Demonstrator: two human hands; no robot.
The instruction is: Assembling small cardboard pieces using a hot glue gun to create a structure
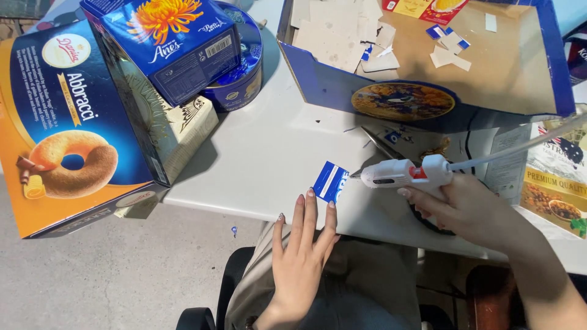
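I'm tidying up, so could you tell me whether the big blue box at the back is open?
Open: the big blue box lies spread, showing cardboard scraps inside.

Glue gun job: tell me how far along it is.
Done: cardboard pieces lie cut in the opened box. In hand: the right hand points the glue gun at a small blue card piece, steadied by the left hand. Left: no glued-up piece shows yet.

Blue-and-white striped card piece [331, 181], white-and-red glue gun [406, 173], white table [263, 153].
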